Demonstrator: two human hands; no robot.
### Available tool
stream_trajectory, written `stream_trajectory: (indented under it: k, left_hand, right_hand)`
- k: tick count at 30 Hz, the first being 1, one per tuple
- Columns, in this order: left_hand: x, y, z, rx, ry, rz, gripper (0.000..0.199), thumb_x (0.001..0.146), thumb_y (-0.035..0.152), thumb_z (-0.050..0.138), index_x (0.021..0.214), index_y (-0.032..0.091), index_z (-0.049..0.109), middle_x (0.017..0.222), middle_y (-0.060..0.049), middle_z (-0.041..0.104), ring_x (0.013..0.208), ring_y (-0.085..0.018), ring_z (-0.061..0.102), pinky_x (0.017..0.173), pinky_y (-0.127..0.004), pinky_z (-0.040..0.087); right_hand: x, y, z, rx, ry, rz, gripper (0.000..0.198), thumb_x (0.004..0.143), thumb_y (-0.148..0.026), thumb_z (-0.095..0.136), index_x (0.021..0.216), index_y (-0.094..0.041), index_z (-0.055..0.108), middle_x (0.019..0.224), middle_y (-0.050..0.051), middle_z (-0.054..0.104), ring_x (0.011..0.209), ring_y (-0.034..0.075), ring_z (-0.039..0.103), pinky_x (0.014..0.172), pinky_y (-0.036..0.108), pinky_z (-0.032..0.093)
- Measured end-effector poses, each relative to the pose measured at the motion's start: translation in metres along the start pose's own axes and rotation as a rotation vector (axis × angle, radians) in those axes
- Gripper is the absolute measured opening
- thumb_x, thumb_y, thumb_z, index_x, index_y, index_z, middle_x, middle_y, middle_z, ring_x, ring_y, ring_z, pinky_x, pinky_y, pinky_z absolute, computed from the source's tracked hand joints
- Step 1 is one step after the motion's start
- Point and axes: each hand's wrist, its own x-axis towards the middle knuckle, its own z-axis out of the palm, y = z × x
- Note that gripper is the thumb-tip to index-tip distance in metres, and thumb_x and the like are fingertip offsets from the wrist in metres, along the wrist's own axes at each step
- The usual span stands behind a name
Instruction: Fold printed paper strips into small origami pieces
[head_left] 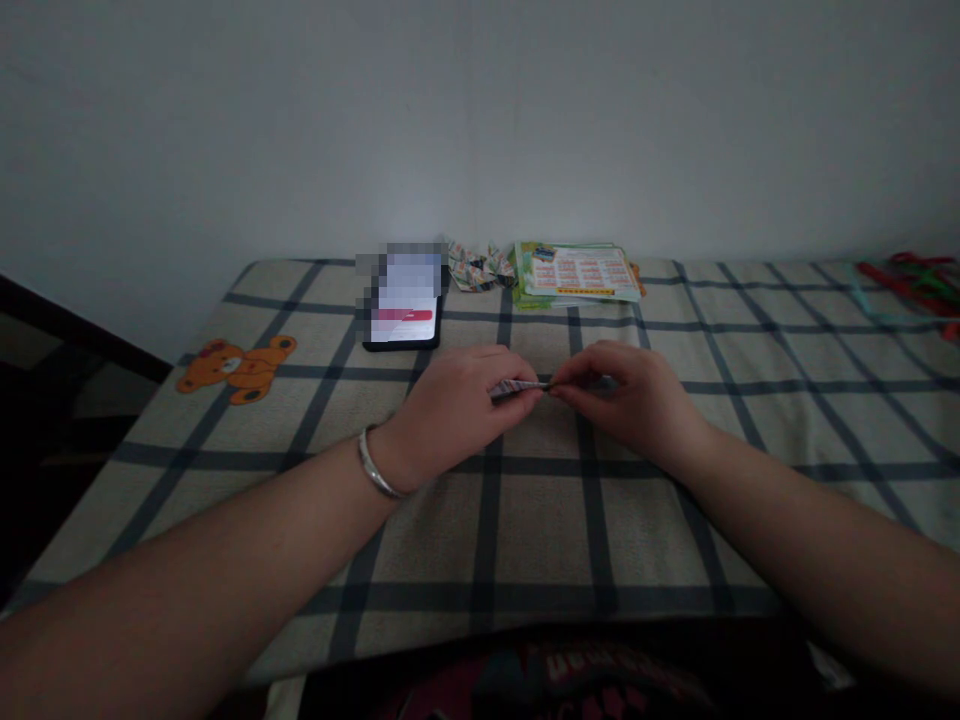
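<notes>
My left hand (466,394), with a silver bangle at the wrist, is closed over the middle of the tablecloth. Between its thumb and fingers sits a thin folded piece of printed paper (514,386), seen nearly edge-on. My right hand (636,396) pinches the paper's other end, fingertips almost meeting those of the left. Most of the paper is hidden by the fingers. Beyond the hands, several folded patterned paper pieces (480,270) lie beside a stack of printed sheets (585,273) whose top one has a calendar-like grid.
A phone (405,305) with its screen lit lies behind my left hand. An orange bear cutout (238,369) is flat on the checked tablecloth (300,560) at left. Blurred red and green items (919,290) sit at the far right. A pale wall (472,120) borders the table's back.
</notes>
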Motion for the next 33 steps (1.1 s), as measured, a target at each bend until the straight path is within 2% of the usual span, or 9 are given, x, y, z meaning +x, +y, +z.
stream_trajectory:
  k: [8, 12, 17, 24, 33]
  left_hand:
    - [0.0001, 0.0037, -0.0004, -0.034, 0.005, -0.038, 0.01, 0.088, 0.024, 0.062, 0.085, 0.018, 0.069, 0.084, 0.0, 0.07, 0.079, -0.015, 0.064, 0.07, -0.026, 0.046]
    - [0.0011, 0.0051, -0.0008, -0.082, 0.0, -0.08, 0.012, 0.088, 0.024, 0.061, 0.083, 0.017, 0.069, 0.083, 0.0, 0.07, 0.079, -0.014, 0.064, 0.069, -0.026, 0.046]
    - [0.0007, 0.0045, -0.0011, -0.084, 0.002, -0.036, 0.011, 0.088, 0.023, 0.061, 0.085, 0.018, 0.07, 0.087, -0.001, 0.071, 0.082, -0.015, 0.065, 0.071, -0.027, 0.048]
    - [-0.0002, 0.0015, -0.0012, -0.013, 0.013, 0.111, 0.013, 0.089, 0.021, 0.058, 0.083, 0.017, 0.068, 0.085, -0.002, 0.07, 0.081, -0.016, 0.063, 0.075, -0.029, 0.047]
    - [-0.0001, 0.0016, -0.0006, -0.026, 0.016, 0.106, 0.012, 0.09, 0.021, 0.059, 0.082, 0.017, 0.068, 0.085, -0.002, 0.07, 0.08, -0.015, 0.063, 0.074, -0.028, 0.047]
  right_hand:
    - [0.0008, -0.0004, 0.0001, 0.018, -0.004, -0.013, 0.003, 0.08, -0.019, 0.068, 0.079, -0.02, 0.071, 0.072, 0.001, 0.068, 0.066, 0.014, 0.06, 0.06, 0.027, 0.045]
    - [-0.0002, 0.0001, -0.0004, 0.161, -0.004, 0.05, 0.007, 0.083, -0.025, 0.065, 0.082, -0.02, 0.071, 0.077, 0.002, 0.07, 0.071, 0.015, 0.063, 0.062, 0.027, 0.047]
    - [0.0042, 0.0044, -0.0009, 0.411, -0.093, 0.186, 0.029, 0.092, -0.034, 0.052, 0.076, -0.019, 0.07, 0.075, 0.003, 0.073, 0.071, 0.016, 0.065, 0.066, 0.029, 0.05]
    - [0.0076, 0.0054, -0.0005, 0.528, -0.178, 0.24, 0.021, 0.08, -0.04, 0.067, 0.074, -0.021, 0.068, 0.074, 0.003, 0.073, 0.07, 0.017, 0.066, 0.065, 0.03, 0.052]
    - [0.0064, 0.0065, 0.0011, 0.499, -0.181, 0.22, 0.015, 0.079, -0.035, 0.067, 0.074, -0.021, 0.068, 0.072, 0.002, 0.071, 0.067, 0.015, 0.064, 0.061, 0.028, 0.051]
